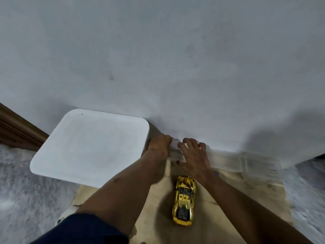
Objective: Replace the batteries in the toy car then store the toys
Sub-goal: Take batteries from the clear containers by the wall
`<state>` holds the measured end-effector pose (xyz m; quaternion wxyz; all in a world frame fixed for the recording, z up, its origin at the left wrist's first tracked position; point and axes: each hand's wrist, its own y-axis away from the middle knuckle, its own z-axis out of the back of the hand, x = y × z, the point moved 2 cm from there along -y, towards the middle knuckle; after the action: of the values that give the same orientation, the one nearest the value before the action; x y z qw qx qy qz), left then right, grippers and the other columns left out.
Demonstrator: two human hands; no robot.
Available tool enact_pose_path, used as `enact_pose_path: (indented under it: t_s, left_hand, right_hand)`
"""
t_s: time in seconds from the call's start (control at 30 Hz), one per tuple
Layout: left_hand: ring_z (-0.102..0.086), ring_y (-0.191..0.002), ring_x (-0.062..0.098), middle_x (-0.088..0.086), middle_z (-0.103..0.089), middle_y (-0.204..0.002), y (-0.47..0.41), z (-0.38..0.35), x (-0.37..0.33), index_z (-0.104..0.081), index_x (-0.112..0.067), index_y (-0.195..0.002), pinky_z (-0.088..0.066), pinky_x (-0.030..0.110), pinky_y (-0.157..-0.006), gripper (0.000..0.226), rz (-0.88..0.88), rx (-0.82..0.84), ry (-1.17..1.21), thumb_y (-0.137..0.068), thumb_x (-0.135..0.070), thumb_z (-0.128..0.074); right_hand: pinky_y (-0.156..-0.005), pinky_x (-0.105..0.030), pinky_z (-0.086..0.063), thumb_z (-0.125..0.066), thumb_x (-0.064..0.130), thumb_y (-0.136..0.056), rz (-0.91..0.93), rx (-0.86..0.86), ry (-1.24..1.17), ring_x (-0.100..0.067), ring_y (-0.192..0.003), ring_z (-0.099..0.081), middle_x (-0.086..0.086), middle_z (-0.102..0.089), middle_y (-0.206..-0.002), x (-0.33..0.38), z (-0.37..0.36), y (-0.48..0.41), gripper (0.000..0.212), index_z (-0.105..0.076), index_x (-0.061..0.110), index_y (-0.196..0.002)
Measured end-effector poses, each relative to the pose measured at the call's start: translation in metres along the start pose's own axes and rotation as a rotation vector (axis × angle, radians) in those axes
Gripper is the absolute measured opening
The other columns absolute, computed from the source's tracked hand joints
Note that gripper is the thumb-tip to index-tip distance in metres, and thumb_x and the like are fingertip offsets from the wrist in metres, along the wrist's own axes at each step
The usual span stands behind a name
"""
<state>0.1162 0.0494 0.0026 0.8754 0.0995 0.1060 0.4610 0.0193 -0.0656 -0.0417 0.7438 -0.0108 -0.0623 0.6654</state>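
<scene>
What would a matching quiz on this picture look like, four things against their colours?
Things:
1. toy car
2. square plastic top
3. container by the wall
4. sleeve

Colours:
a. dark blue
b. see-through
c. shiny gold
d. white

Pairs: 1-c, 2-d, 3-b, 4-a.

— We see a glossy gold toy car (184, 199) with black windows (186, 191), and a tan board (260, 189).
— We also see a white lid (88, 147), a frosted clear box (226, 161), a navy sleeve (84, 229) and mottled grey carpet (21, 199).
</scene>
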Motion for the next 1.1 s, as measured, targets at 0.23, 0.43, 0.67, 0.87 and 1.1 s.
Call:
enact_pose_path:
  t_s: [0.23,0.43,0.67,0.87,1.1]
  left_hand:
    - [-0.059,-0.116,0.031,0.013,-0.055,-0.131,-0.013,0.024,0.003,-0.056,-0.012,-0.130,-0.051,0.037,-0.098,0.040,0.017,0.013,0.064,-0.091,-0.009,-0.056]
    - [-0.063,-0.110,0.028,0.009,-0.062,-0.125,-0.019,0.023,0.004,-0.063,-0.014,-0.125,-0.054,0.033,-0.092,0.038,0.006,0.024,0.077,-0.087,-0.010,-0.061]
    - [-0.066,-0.107,0.026,0.008,-0.068,-0.118,-0.023,0.026,0.003,-0.069,-0.014,-0.117,-0.055,0.033,-0.093,0.031,0.025,0.014,0.113,-0.086,-0.011,-0.067]
    - [-0.065,-0.109,0.026,0.008,-0.068,-0.121,-0.023,0.023,0.004,-0.066,-0.014,-0.120,-0.055,0.033,-0.092,0.032,0.028,0.002,0.089,-0.088,-0.013,-0.063]
    - [-0.061,-0.116,0.027,0.009,-0.063,-0.128,-0.019,0.026,0.001,-0.060,-0.012,-0.130,-0.051,0.034,-0.097,0.037,0.026,-0.016,0.061,-0.093,-0.011,-0.056]
  right_hand:
    - [-0.071,-0.035,-0.054,-0.066,0.016,-0.076,0.108,-0.073,-0.358,-0.021,-0.088,-0.060,0.000,-0.062,-0.095,0.007,-0.006,0.027,0.016,-0.063,0.017,-0.092]
    - [-0.089,-0.036,-0.054,-0.059,0.012,-0.090,-0.075,0.233,-0.385,-0.026,-0.103,-0.065,-0.007,-0.067,-0.118,0.027,-0.019,-0.019,0.033,-0.064,0.016,-0.123]
    - [-0.081,-0.031,-0.053,-0.061,0.020,-0.089,-0.222,0.323,-0.299,-0.025,-0.097,-0.068,-0.005,-0.070,-0.107,0.030,-0.026,-0.043,0.025,-0.068,0.017,-0.113]
    - [-0.078,-0.032,-0.054,-0.056,0.011,-0.090,-0.211,0.239,-0.281,-0.026,-0.097,-0.070,-0.007,-0.072,-0.106,0.032,-0.024,-0.042,0.025,-0.071,0.016,-0.109]
    - [-0.086,-0.037,-0.054,-0.062,0.003,-0.085,-0.090,0.295,-0.259,-0.032,-0.103,-0.066,-0.016,-0.068,-0.113,0.028,0.003,-0.035,0.034,-0.066,0.009,-0.118]
